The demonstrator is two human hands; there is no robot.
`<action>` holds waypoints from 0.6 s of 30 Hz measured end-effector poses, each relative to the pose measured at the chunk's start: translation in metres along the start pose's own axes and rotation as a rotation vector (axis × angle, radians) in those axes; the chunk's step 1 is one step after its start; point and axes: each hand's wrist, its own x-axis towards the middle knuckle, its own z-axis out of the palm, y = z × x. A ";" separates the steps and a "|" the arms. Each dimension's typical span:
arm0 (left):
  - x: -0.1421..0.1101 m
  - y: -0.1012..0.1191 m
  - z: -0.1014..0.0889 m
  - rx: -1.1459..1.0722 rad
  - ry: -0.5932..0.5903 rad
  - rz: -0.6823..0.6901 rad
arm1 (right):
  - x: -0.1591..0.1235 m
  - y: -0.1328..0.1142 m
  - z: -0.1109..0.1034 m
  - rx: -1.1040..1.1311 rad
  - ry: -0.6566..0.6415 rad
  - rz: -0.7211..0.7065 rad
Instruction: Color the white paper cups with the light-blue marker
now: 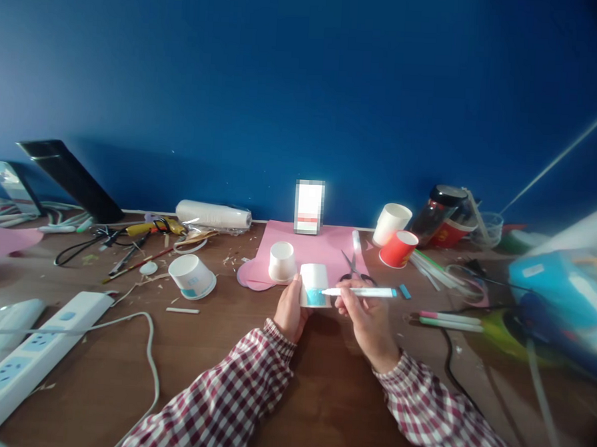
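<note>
White cup (314, 275) in hand, marker (372, 293) right at its side!
I'm watching the white cup being held just right of the left hand (288, 311), whose fingers are clamping its left side, presumably steadying it so the blue patch (314, 298) is facing me. The right hand (370, 324) is pinching the marker crosswise, pen-fashion, likely for fine control; I can't tell whether the tip is touching. Beyond, to the left, a second cup (282, 259) is standing on pink paper (322, 243), scissors (355, 269) are lying farther right, and a third cup (186, 274) is resting well left on the table (211, 352).
</note>
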 end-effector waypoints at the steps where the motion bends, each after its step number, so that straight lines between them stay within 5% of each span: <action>1: 0.000 0.000 0.000 0.011 -0.020 0.009 | -0.001 0.000 0.000 -0.004 -0.011 -0.010; 18: -0.002 -0.003 0.001 0.005 -0.004 0.050 | -0.007 -0.005 -0.002 -0.179 -0.113 -0.136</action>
